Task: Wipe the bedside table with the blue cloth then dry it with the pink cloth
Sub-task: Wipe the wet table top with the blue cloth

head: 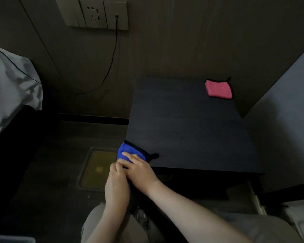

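Note:
The blue cloth [130, 153], edged in black, lies folded on the near left corner of the dark bedside table [191, 130] and hangs partly over its edge. My right hand [140, 170] rests flat on top of the cloth with fingers spread over it. My left hand [116, 185] sits just beside and under the corner, its fingertips pinching the cloth's near edge. At the table's far right corner lies the pink cloth [218, 89], folded and untouched.
A wall socket panel [93, 14] has a black cable [111, 64] hanging down to the left of the table. A bed with pale bedding [11, 88] stands at left. A clear tray [96, 170] sits on the floor below the table's corner. A wall [284, 120] flanks the right.

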